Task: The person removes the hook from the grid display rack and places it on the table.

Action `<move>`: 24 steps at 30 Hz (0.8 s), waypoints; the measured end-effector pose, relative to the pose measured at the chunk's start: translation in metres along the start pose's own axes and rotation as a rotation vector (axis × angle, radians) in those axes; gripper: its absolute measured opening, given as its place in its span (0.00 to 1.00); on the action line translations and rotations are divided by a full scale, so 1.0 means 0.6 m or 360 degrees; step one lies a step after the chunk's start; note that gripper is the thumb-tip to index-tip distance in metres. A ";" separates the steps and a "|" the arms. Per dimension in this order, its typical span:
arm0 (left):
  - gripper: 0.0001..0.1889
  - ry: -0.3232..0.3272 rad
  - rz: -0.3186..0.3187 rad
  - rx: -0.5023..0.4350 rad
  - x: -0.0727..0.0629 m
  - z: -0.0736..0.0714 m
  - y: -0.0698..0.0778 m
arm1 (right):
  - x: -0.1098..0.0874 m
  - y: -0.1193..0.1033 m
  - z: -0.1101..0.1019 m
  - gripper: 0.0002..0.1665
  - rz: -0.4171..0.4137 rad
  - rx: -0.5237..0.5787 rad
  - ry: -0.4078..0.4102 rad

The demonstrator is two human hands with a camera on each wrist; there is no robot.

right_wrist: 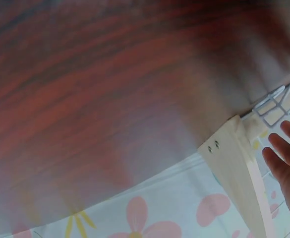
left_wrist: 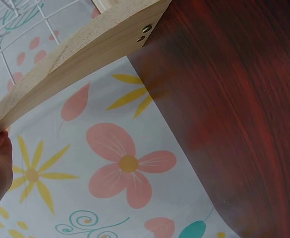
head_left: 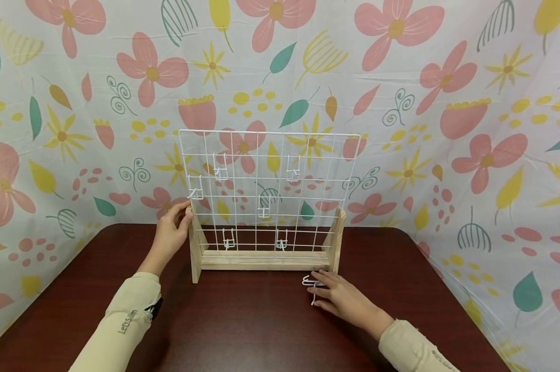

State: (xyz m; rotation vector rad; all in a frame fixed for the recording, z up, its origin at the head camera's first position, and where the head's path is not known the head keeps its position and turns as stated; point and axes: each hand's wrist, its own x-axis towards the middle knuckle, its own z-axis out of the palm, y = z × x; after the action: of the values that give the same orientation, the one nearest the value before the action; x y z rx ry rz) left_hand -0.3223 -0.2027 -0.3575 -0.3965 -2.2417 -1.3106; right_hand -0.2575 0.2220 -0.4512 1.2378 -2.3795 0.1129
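Note:
A white wire grid panel (head_left: 270,170) stands upright in a pale wooden stand (head_left: 266,261) on the table. Several white wire hooks hang on it, one of them a hook (head_left: 263,211) near the middle. At the stand's left side post (head_left: 195,248), my left hand (head_left: 170,232) grips the top end, just below a hook (head_left: 195,192) at the grid's edge. My right hand (head_left: 347,299) holds a loose white wire hook (head_left: 310,282) with its fingertips, low before the right side post (head_left: 338,237). In the right wrist view this hook (right_wrist: 271,110) shows beside spread fingers; the thumb is out of sight.
The dark red-brown table (head_left: 243,325) has rounded back corners. A floral cloth (head_left: 280,67) hangs behind it and along both sides. Metal screws (left_wrist: 144,32) show on the outer face of the left side post.

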 end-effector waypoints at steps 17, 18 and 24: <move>0.19 0.0045 0.0005 -0.0011 -0.002 0.003 -0.005 | 0.017 0.003 -0.021 0.18 0.0052 0.0032 0.0274; 0.19 0.0051 0.0007 -0.0021 -0.002 0.003 -0.005 | 0.020 0.003 -0.024 0.18 0.0058 0.0037 0.0285; 0.19 0.0098 0.0036 -0.0054 0.000 0.007 -0.005 | 0.032 0.011 -0.036 0.18 0.0074 -0.0005 0.0380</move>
State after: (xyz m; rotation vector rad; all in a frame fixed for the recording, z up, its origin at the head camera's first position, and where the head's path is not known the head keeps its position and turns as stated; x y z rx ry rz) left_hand -0.3248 -0.2006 -0.3614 -0.3872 -2.1612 -1.3326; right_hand -0.2648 0.2172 -0.4226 1.1011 -2.2008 0.2567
